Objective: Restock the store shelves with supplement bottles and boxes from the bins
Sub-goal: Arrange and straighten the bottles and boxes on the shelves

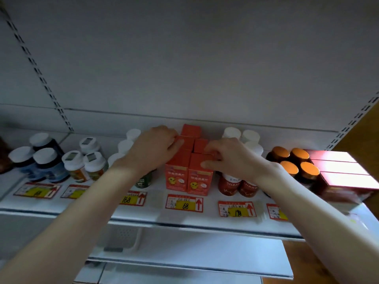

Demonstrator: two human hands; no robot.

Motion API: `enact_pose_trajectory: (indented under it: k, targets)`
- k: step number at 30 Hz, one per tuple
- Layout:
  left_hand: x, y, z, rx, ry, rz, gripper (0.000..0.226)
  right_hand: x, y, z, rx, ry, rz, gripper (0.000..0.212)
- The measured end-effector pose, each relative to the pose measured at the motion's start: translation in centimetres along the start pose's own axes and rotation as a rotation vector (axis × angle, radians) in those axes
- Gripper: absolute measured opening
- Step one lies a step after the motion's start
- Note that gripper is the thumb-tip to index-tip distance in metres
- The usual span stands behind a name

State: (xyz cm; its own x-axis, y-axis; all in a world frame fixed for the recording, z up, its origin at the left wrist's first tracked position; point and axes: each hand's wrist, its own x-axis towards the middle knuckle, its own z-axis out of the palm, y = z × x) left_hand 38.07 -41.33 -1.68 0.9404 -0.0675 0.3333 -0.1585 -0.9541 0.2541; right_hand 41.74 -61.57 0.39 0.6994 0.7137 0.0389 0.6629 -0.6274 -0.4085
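Note:
Several orange-red supplement boxes (185, 173) stand in two rows at the middle of the white shelf (155, 212), above a yellow price tag marked 68 (184, 204). My left hand (153, 149) presses against the left side of the box group, thumb on a box top. My right hand (229, 158) lies over the right side, fingers curled on the top of a box in the right row (202, 145). Both hands touch the boxes; neither lifts one.
Blue bottles with white caps (44, 162) and white-capped jars (86, 158) stand at the left. Red-labelled bottles (235, 187), orange-lidded jars (295, 162) and flat red boxes (344, 173) fill the right. A lower shelf (184, 255) lies beneath.

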Motion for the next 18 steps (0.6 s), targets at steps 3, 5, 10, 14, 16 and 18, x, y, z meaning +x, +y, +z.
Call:
enact_pose_trajectory:
  k: [3,5,10,14,16,18]
  targets:
    - [-1.7,0.1,0.4,0.028,-0.122,0.028,0.056,-0.4,-0.9,1.1,-0.067,-0.045,0.093,0.037]
    - [-2.3,0.6,0.7,-0.013,-0.188,0.038,0.047,-0.3,-1.0,2.2,-0.103,-0.055,0.157,0.041]
    - [-2.9,0.5,1.7,-0.096,-0.245,0.060,0.042,0.0,-1.2,4.3,-0.038,-0.052,0.265,0.041]
    - [-3.1,0.6,2.1,-0.146,-0.167,0.036,0.028,0.2,-0.8,5.4,0.002,0.059,0.216,0.031]
    - [-3.1,0.6,2.2,-0.125,-0.159,0.031,0.025,0.3,-0.6,5.5,0.034,0.081,0.190,0.030]
    - [-3.1,0.6,2.4,-0.118,-0.161,0.012,0.024,0.4,-0.3,5.6,0.043,0.082,0.162,0.030]
